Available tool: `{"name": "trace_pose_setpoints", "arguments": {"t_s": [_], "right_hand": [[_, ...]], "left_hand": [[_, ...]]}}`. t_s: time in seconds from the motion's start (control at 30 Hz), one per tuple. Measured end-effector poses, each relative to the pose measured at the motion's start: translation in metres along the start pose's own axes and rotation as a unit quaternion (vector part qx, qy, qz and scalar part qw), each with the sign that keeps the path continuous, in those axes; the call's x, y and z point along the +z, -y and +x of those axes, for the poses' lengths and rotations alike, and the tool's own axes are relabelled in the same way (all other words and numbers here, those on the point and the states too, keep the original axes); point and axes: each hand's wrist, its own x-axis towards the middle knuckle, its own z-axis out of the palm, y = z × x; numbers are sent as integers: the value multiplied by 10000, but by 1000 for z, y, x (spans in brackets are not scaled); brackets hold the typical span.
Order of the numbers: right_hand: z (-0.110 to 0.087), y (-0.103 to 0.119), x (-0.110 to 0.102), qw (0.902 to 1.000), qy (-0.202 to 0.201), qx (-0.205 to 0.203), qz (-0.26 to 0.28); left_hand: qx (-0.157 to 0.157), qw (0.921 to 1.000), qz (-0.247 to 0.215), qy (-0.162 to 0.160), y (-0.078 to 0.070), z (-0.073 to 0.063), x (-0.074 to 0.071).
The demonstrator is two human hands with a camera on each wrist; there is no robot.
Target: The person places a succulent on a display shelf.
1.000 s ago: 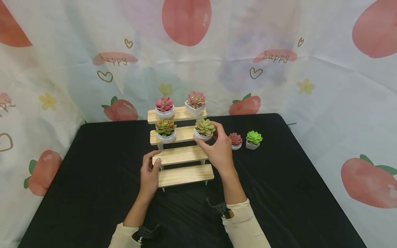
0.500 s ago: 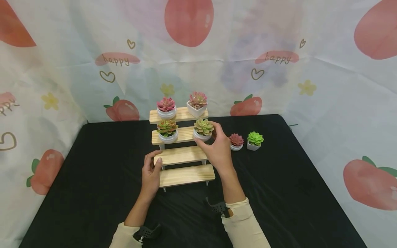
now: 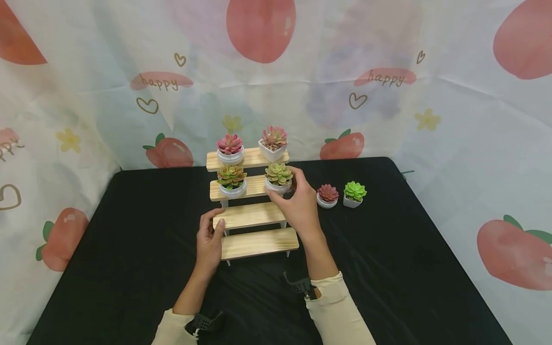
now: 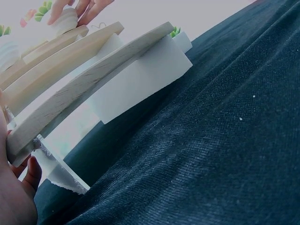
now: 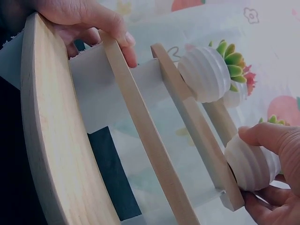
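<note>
My right hand (image 3: 300, 205) pinches the white ribbed pot (image 5: 249, 161) of a pale green succulent (image 3: 278, 174) at the right of the second tier from the top of a wooden plant stand (image 3: 252, 215). My left hand (image 3: 210, 243) grips the stand's left end by its lower boards; in the right wrist view, its fingers curl round behind the board edges. On that same tier, a green-and-orange succulent (image 3: 232, 178) stands to the left. Above, a pink succulent (image 3: 230, 146) in a round pot and a pink-green one (image 3: 273, 141) in an angular white pot occupy the top board.
On the black-covered table (image 3: 388, 268), right of the stand, are a dark pink succulent (image 3: 327, 193) in a round white pot and a bright green one (image 3: 355, 191) in a square white pot. A fruit-patterned curtain (image 3: 293, 96) hangs behind the table.
My right hand has shifted the pale green succulent a little left along its tier, away from the board's right end. My left hand has stayed on the stand.
</note>
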Motion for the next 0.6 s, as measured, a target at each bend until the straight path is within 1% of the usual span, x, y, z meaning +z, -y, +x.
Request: {"name": "trace_pose_setpoints", "arguments": {"t_s": [0.2, 0.4, 0.6], "right_hand": [[1, 2, 1, 9999, 67, 86, -127], [3, 2, 2, 9997, 115, 83, -216], [3, 0, 2, 9996, 179, 129, -169]], "left_hand": [[12, 10000, -60, -2, 1, 0, -1], [-10, 10000, -74, -22, 2, 0, 0], [-30, 9999, -138, -9, 1, 1, 0]]}}
